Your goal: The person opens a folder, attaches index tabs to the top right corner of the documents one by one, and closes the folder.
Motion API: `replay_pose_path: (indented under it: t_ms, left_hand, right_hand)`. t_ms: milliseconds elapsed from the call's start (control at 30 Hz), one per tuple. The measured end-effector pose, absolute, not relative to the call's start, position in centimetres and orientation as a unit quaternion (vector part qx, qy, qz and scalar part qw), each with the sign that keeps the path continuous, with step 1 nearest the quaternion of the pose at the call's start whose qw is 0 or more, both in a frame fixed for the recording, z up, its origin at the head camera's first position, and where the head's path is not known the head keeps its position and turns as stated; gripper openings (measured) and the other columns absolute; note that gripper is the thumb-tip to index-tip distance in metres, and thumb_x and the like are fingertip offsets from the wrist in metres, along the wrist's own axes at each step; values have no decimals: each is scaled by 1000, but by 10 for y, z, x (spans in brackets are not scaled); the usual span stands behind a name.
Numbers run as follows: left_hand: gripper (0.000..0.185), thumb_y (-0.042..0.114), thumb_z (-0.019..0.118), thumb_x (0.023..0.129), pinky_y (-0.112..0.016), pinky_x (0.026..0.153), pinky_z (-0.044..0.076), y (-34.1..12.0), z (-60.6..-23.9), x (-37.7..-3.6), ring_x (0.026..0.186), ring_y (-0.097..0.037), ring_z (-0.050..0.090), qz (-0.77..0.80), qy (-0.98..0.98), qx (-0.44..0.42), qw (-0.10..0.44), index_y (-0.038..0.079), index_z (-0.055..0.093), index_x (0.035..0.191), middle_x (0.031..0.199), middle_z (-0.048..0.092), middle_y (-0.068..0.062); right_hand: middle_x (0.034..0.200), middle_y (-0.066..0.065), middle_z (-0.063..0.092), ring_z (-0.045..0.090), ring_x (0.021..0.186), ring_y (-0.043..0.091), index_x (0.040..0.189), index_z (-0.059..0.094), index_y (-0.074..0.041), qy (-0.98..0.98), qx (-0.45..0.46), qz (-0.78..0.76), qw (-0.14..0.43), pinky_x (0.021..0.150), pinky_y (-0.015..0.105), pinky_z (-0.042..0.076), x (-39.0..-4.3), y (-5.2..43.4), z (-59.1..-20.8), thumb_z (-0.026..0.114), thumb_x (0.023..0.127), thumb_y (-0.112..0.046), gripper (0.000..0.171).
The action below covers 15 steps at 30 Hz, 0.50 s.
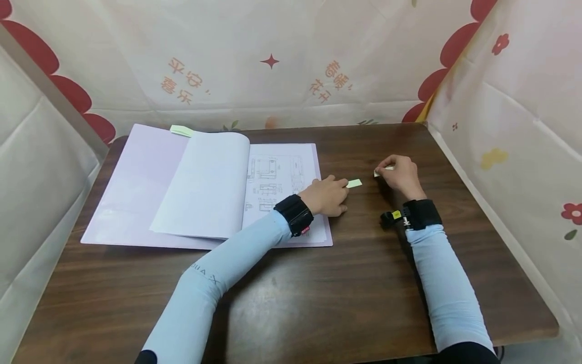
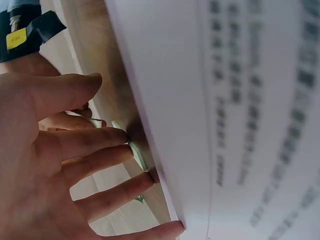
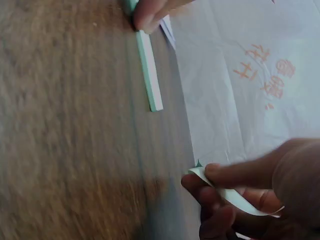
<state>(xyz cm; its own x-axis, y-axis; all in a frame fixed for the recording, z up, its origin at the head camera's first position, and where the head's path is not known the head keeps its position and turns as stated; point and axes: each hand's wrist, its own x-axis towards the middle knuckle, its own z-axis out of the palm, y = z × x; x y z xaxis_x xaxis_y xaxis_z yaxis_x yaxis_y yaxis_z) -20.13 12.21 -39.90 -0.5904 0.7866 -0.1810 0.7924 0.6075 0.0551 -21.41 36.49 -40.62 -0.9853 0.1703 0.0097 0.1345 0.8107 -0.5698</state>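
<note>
A folder of printed sheets (image 1: 286, 167) lies spread on the table, the right-hand page showing line drawings. My left hand (image 1: 324, 196) reaches over that page's right edge, its fingers fairly straight and spread in the left wrist view. Its fingertips press on a pale green sticky-note pad (image 3: 152, 82) lying flat just past the folder. To the right, clear of the table, my right hand (image 1: 399, 174) pinches one loose sticky note (image 3: 235, 199) between thumb and fingers; the strip bends in the right wrist view.
A white page (image 1: 204, 187) is turned over to the left, against the lilac folder cover (image 1: 123, 197). Another green sticky note (image 1: 182, 131) juts out at the top of the turned pages. Printed cloth (image 1: 273, 86) hangs behind the brown table (image 1: 318, 303) and along its sides.
</note>
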Motion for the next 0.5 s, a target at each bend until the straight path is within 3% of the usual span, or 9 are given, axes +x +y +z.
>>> replay_pose_path:
  t_ms: [133, 300, 400, 500]
  left_hand:
    - [45, 45, 58, 103, -41, 83, 56, 122, -400, -202, 111, -21, 52, 4, 893, 439, 99, 15, 63, 136, 137, 52, -1]
    - [55, 43, 61, 102, -48, 97, 54, 119, -404, -202, 131, -29, 48, 57, 902, 414, 108, 15, 50, 148, 153, 40, -9]
    - [58, 41, 63, 101, -48, 100, 52, 110, -402, -202, 137, -32, 44, 86, 907, 402, 91, 14, 42, 148, 151, 38, -12]
    - [58, 39, 65, 99, -49, 97, 53, 97, -396, -198, 133, -31, 47, 92, 912, 392, 75, 13, 41, 145, 146, 40, -12]
  right_hand:
    - [105, 26, 74, 76, 79, 23, 105, 72, 0, -940, -83, 329, 32, 66, 20, 51, -212, 368, -407, 70, 98, -20, 22]
    - [103, 24, 72, 70, 80, 27, 101, 73, -3, -942, -76, 325, 44, 65, 24, 48, -211, 361, -406, 77, 92, -25, 25]
    - [107, 24, 68, 67, 81, 30, 104, 73, -4, -943, -62, 322, 49, 65, 28, 48, -211, 355, -404, 76, 93, -24, 23]
    - [109, 23, 71, 69, 75, 22, 107, 75, -5, -943, -48, 326, 50, 65, 27, 50, -211, 353, -404, 74, 96, -22, 20]
